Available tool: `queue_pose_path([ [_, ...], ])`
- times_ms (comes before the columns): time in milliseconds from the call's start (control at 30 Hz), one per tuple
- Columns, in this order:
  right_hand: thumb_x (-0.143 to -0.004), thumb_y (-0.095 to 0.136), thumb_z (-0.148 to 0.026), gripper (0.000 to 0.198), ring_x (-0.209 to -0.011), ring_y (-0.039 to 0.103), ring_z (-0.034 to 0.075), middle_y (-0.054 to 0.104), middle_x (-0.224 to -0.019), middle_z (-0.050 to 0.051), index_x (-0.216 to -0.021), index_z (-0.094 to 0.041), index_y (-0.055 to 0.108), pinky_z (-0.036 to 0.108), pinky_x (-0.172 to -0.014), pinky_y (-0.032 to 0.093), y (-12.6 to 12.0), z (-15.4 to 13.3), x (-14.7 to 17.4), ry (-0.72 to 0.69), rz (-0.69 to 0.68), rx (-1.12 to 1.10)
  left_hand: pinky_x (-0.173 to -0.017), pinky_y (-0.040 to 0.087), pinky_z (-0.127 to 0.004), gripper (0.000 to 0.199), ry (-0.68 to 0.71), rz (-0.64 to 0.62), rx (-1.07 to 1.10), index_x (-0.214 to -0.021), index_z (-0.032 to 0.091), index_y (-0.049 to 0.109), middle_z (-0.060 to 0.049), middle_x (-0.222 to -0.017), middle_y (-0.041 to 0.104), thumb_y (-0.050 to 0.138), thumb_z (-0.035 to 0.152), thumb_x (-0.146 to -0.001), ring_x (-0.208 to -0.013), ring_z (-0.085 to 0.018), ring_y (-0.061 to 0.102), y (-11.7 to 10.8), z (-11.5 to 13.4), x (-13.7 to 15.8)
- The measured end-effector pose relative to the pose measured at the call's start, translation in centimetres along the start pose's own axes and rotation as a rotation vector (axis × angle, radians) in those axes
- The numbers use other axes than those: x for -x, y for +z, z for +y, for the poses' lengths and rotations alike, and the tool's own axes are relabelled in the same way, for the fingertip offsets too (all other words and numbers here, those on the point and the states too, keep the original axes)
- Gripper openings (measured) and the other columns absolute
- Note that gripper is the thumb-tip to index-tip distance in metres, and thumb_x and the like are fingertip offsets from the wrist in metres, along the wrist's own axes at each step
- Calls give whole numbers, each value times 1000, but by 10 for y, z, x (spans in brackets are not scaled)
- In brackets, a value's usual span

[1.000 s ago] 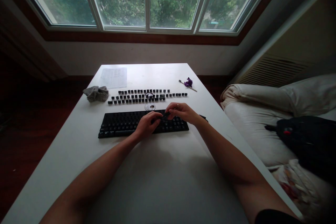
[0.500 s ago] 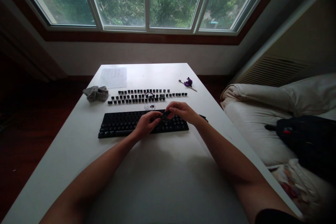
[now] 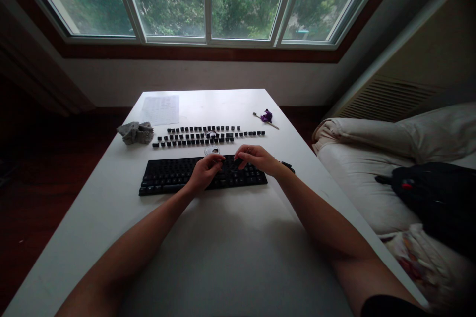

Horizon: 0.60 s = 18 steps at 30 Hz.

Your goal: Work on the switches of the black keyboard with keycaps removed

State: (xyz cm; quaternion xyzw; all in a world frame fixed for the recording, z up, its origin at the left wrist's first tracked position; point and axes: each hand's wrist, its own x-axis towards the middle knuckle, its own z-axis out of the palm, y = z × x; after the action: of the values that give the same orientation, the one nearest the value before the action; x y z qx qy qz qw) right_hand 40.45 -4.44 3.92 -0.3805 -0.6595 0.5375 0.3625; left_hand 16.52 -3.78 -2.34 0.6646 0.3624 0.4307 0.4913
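A black keyboard (image 3: 167, 173) lies on the white table beneath both my hands. My left hand (image 3: 204, 172) is closed in a pinch over its middle; what sits between the fingertips is too small and dark to make out. My right hand (image 3: 258, 159) is closed around a small black tool (image 3: 238, 162), pointing down above the keys on the right half. A narrow gap separates the two hands. Beyond the keyboard, loose black keycaps (image 3: 193, 137) stand in three rows. A round clear dish (image 3: 212, 151) is between the rows and the keyboard.
A grey cloth (image 3: 136, 132) lies by the left table edge, with a printed paper sheet (image 3: 160, 110) behind it. A thin brush (image 3: 273, 125) and a crumpled purple item (image 3: 267, 116) lie at the back right. A dark object (image 3: 287, 166) rests beside my right wrist.
My left hand has drawn back a little to the left, away from the black tool. My right hand stays nearly in place, the tool tipped more downward.
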Motion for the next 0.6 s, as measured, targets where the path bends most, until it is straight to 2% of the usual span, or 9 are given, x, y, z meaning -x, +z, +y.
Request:
queue_pose_path([
  [133, -99, 50, -51, 41, -74, 61, 14, 65, -81, 4, -81, -17, 63, 29, -74, 51, -2, 3, -3, -123, 177, 164, -71, 50, -24, 28, -19, 16, 40, -112, 20, 66, -2, -89, 64, 68, 32, -86, -72, -12, 61, 0, -2, -1],
  [233, -102, 43, -46, 39, -66, 54, 13, 61, -74, 1, -82, -18, 60, 28, -69, 46, -1, 3, -2, -159, 269, 289, -71, 49, -24, 29, -19, -5, 59, -113, 21, 64, -1, -87, 62, 67, 33, -87, -73, -12, 59, 1, -3, 0],
  [367, -100, 50, -37, 24, -65, 52, 13, 63, -75, 0, -102, -20, 66, 26, -66, 41, 7, 4, 1, -191, 152, 535, -70, 47, -24, 32, -22, -43, 52, -117, 21, 63, -1, -87, 62, 67, 34, -88, -72, -11, 58, 0, -4, 0],
  [467, -97, 56, -30, 27, -69, 57, 14, 69, -84, 1, -120, -23, 67, 27, -69, 42, 16, 11, 0, -238, 55, 641, -68, 45, -23, 36, -19, -74, 66, -120, 21, 61, 0, -85, 62, 68, 36, -88, -70, -11, 56, -1, -5, -1],
  [600, -93, 61, -26, 28, -70, 60, 15, 72, -87, 3, -120, -22, 69, 26, -70, 43, 22, 20, -2, -298, 39, 711, -68, 45, -23, 41, -7, -101, 72, -123, 20, 60, 0, -81, 62, 68, 39, -88, -70, -12, 56, -2, -4, -1],
])
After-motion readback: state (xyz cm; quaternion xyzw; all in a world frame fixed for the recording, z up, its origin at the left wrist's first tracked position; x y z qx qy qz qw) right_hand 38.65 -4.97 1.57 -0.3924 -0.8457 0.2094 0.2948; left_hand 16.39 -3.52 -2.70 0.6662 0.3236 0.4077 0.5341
